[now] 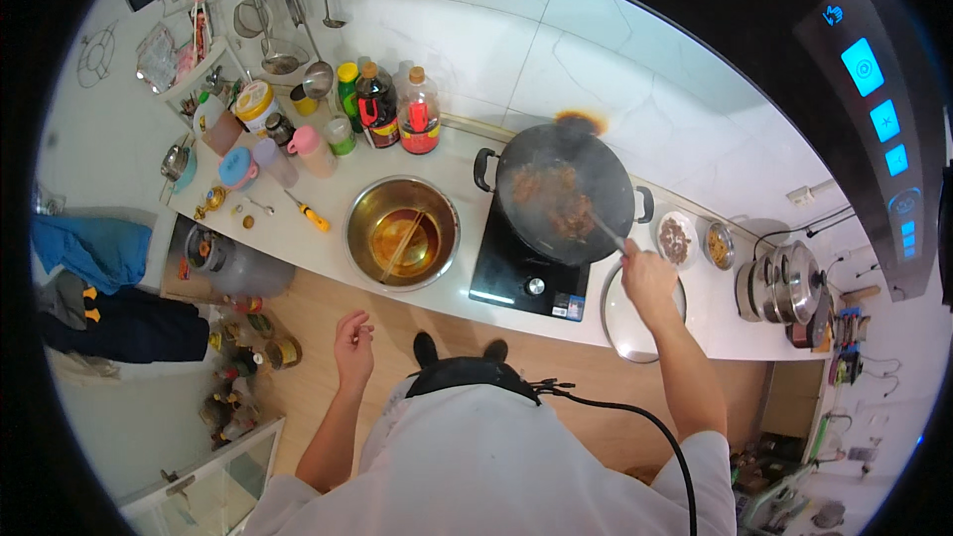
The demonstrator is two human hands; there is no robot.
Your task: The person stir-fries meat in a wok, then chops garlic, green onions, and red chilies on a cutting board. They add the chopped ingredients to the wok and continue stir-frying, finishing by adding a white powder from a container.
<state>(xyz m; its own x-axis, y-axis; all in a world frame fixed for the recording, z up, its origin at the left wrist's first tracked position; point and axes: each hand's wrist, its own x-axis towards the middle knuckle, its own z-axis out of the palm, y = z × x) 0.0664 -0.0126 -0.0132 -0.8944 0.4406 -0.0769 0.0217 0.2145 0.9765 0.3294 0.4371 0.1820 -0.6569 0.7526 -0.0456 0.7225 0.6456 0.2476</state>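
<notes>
My right hand (649, 281) grips the handle of a metal spatula (610, 231), whose far end lies in browned food (558, 197) inside a dark two-handled wok (620, 173). Steam rises from the wok, which sits on a black induction cooktop (500, 275). Below the counter's front edge, my left hand (354, 345) hangs in the air with nothing in it, its fingers loosely curled and somewhat apart. Nearest to it on the counter is a steel basin (359, 227) with amber liquid and a pair of chopsticks (403, 246). A glass lid (625, 320) lies partly beneath my right forearm.
Sauce bottles (378, 108), a pink-capped bottle (313, 152) and a yellow-handled screwdriver (313, 217) are on the left. At right are a plate of brown pieces (675, 240), a small steel bowl (719, 246) and a steamer pot (793, 283). A range hood (834, 22) overhangs the top right.
</notes>
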